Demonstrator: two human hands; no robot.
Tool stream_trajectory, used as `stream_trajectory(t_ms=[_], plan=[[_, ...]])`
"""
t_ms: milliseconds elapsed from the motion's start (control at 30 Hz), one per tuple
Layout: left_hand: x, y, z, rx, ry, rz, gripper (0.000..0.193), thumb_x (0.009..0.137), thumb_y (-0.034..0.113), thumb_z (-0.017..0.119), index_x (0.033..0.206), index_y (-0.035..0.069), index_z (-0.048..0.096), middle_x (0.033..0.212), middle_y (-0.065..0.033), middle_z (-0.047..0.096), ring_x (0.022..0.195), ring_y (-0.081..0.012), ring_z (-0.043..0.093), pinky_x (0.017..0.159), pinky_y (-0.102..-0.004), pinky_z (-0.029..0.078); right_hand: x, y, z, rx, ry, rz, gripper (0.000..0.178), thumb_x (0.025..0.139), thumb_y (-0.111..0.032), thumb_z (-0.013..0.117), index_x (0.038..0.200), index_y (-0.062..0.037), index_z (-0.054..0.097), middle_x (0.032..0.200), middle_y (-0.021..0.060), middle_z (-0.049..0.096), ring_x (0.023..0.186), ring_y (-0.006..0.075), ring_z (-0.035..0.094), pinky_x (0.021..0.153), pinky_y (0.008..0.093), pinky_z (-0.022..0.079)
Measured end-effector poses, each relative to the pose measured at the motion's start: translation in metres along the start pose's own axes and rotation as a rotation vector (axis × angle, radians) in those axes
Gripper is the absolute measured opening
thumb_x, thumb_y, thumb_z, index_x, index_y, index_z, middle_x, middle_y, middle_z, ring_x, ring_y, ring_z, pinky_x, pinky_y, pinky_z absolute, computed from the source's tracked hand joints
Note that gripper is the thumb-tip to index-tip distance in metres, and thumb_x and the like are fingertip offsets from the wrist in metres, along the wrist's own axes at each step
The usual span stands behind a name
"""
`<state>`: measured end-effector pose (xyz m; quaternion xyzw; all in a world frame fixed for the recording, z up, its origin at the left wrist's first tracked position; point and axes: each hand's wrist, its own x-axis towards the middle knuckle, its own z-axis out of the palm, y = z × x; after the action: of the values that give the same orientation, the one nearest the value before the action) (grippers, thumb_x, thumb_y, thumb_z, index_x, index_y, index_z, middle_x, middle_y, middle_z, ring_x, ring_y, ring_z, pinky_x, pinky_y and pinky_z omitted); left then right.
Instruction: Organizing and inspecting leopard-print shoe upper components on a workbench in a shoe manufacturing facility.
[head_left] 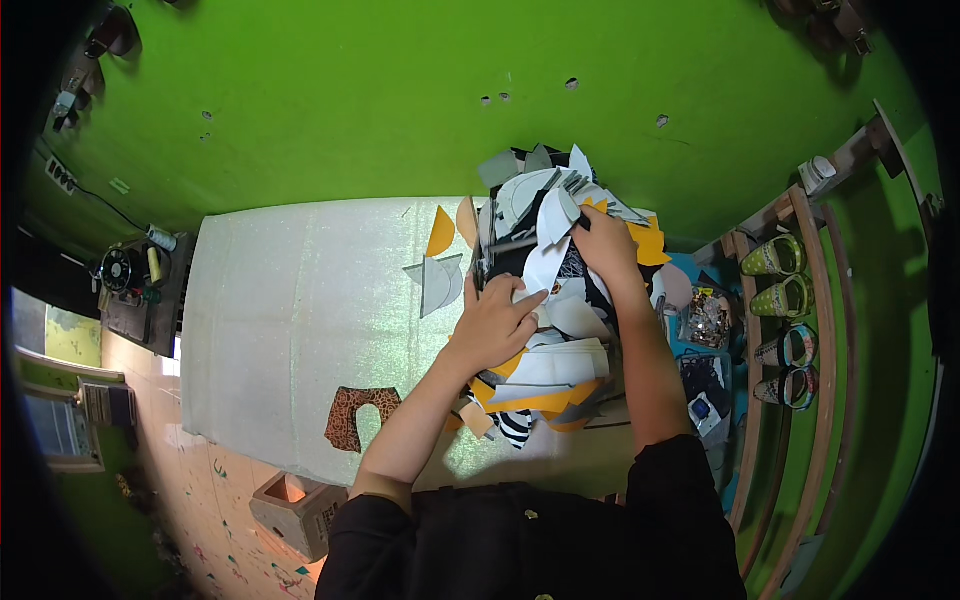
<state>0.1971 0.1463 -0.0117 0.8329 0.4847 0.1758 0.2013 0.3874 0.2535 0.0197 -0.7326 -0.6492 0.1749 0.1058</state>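
Note:
A heaped pile of cut material pieces (560,360), mostly white, grey, black and yellow-orange, lies at the right part of the white-covered table (290,300). My left hand (495,325) rests on the pile's left side, fingers apart, beside a long white curved piece (545,265). Deeper in the heap, my right hand (605,248) has its fingers curled down among the pieces, their tips partly hidden; what they grip cannot be made out. Left of the heap lie a yellow half-round piece (440,232) and some grey curved pieces (438,283). A leopard-print U-shaped piece (345,420) lies near the table's front edge.
At the right, sandals (778,300) sit on a wooden rack (740,420). Between rack and pile are blue containers with small items (705,318). A small machine (125,270) stands left of the table; a box-like block (297,512) is in front. A green wall (380,100) rises behind.

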Motion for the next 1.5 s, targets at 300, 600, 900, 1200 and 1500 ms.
stream_trajectory(t_ms=[300, 600, 900, 1200, 1500], plan=[[-0.01, 0.008, 0.006, 0.035, -0.02, -0.049, 0.046, 0.093, 0.03, 0.035, 0.137, 0.021, 0.042, 0.13, -0.0208, 0.046, 0.121, -0.0326, 0.046, 0.102, -0.0673, 0.013, -0.009, -0.01, -0.01, -0.03, -0.068, -0.015, 0.057, 0.078, -0.051, 0.059, 0.126, -0.021, 0.053, 0.122, 0.0158, 0.056, 0.124, 0.0435, 0.039, 0.091, 0.0729, 0.027], [-0.019, 0.008, 0.008, 0.13, 0.02, 0.015, 0.045, 0.092, 0.03, 0.038, 0.136, 0.021, 0.044, 0.128, -0.0187, 0.047, 0.124, -0.0306, 0.044, 0.1, -0.0694, 0.013, -0.027, -0.009, -0.007, -0.131, -0.193, -0.192, 0.125, 0.035, -0.035, 0.089, 0.143, -0.0249, 0.028, 0.146, 0.0259, 0.025, 0.136, 0.0494, 0.014, 0.096, 0.0757, 0.015], [-0.02, 0.017, -0.001, -0.078, 0.204, -0.067, 0.035, 0.081, 0.026, 0.052, 0.114, 0.013, 0.053, 0.11, -0.0099, 0.056, 0.109, -0.0258, 0.052, 0.099, -0.0706, 0.013, -0.021, -0.015, -0.001, -0.055, -0.087, -0.079, 0.088, 0.06, -0.04, 0.08, 0.137, -0.0263, 0.039, 0.139, 0.018, 0.039, 0.135, 0.0458, 0.019, 0.093, 0.0789, 0.013], [0.0, 0.013, -0.011, -0.099, 0.063, -0.151, 0.027, 0.092, 0.025, 0.041, 0.092, 0.008, 0.062, 0.085, -0.0095, 0.063, 0.094, -0.026, 0.058, 0.098, -0.0727, 0.006, -0.014, -0.015, 0.003, -0.015, -0.084, -0.028, 0.066, 0.076, -0.04, 0.068, 0.136, -0.027, 0.041, 0.139, 0.015, 0.04, 0.137, 0.0438, 0.017, 0.094, 0.0789, 0.009], [0.043, -0.009, -0.04, 0.053, -0.12, -0.395, 0.033, 0.093, 0.036, 0.044, 0.1, 0.009, 0.061, 0.084, -0.0137, 0.065, 0.093, -0.0328, 0.061, 0.099, -0.0712, 0.003, -0.011, -0.01, 0.008, -0.002, -0.069, -0.026, 0.056, 0.084, -0.041, 0.06, 0.136, -0.0296, 0.041, 0.141, 0.0149, 0.038, 0.137, 0.0422, 0.016, 0.095, 0.0781, 0.007]])
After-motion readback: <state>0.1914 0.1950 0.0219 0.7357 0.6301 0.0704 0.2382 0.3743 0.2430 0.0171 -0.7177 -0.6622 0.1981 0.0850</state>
